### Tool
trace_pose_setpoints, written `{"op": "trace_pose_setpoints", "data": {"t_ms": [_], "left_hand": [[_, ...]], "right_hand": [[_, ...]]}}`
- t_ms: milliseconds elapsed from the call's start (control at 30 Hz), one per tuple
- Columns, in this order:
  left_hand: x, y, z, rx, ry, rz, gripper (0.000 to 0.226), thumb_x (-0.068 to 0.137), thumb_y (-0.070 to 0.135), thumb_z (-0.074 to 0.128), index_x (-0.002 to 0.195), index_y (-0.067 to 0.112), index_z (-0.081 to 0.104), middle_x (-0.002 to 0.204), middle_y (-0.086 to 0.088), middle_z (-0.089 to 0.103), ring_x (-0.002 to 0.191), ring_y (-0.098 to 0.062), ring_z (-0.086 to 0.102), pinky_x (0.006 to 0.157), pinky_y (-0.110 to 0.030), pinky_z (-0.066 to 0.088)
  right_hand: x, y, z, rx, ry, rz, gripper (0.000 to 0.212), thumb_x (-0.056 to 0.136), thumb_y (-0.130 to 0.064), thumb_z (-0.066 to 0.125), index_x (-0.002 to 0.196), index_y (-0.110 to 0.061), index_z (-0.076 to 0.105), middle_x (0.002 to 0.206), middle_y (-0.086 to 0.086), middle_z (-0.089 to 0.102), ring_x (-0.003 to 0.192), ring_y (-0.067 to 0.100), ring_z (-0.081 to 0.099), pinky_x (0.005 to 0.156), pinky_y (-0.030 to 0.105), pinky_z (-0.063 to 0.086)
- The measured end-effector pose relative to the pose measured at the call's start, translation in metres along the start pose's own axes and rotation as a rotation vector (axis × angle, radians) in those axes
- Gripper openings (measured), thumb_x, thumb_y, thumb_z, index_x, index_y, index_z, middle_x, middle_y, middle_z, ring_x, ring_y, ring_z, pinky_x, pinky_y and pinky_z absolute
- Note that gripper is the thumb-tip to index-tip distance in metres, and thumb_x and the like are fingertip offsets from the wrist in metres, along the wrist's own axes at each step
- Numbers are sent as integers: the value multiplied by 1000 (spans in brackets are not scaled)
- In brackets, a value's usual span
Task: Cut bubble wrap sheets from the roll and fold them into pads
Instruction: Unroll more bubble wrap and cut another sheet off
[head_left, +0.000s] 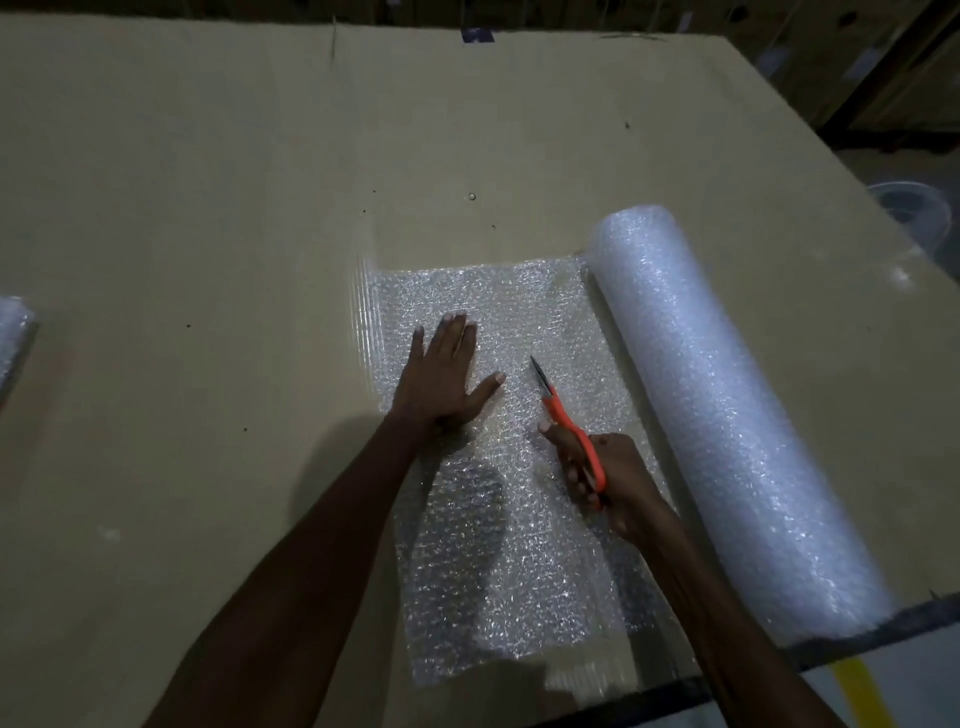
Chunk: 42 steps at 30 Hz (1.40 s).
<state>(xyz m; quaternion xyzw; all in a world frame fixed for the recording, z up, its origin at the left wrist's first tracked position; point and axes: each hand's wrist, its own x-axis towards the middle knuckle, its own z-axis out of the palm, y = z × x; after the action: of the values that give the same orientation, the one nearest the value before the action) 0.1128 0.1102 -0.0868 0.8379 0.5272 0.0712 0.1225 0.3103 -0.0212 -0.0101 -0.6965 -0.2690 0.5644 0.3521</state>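
I see the broad brown cardboard-covered table (208, 208), the fat, light clear bubble wrap roll (727, 415) at right, its limp unrolled sheet (519, 571) pinned under my flat, spread left hand (441, 379); my right hand (608, 478) grips orange-handled scissors (566, 415). The slippery film needs pressing beside the blade.

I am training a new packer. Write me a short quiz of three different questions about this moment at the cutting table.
1. True or false: the left hand lies flat with straight fingers on the unrolled clear bubble wrap sheet.
2. What does the right hand grip?
A. a knife
B. the orange-handled scissors
C. a tape roll
3. Fill in: the big white bubble wrap roll lies on the ______ side of the sheet, on the brown cardboard-covered table.

Key: 1 true; 2 B; 3 right.
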Motion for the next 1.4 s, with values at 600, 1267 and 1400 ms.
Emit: {"op": "trace_pose_setpoints", "data": {"t_ms": [600,1267,1400], "left_hand": [[9,-16,6,-17,-43,-6,98,91,80,14,160,14,-1,167,-4,-12,153,-15,-14,124,-48,-8],[2,-15,6,5,-54,-19,96,92,78,16,160,12,1,167,-5,-11,154,-18,-12,124,-48,-9],[4,-17,6,18,-62,-24,103,86,82,10,160,11,3,168,-7,-7,154,-19,-8,122,-49,-11]], "right_hand": [[20,-12,5,-1,4,-3,44,77,-39,87,62,-5,64,51,12,51,34,16,40,36,18,28],[38,-23,13,12,-15,-41,48,73,-42,89,62,-3,63,53,15,50,34,17,38,37,19,27],[35,-19,8,0,-37,-34,49,76,-42,87,71,3,66,57,17,50,36,17,39,37,19,28]]}}
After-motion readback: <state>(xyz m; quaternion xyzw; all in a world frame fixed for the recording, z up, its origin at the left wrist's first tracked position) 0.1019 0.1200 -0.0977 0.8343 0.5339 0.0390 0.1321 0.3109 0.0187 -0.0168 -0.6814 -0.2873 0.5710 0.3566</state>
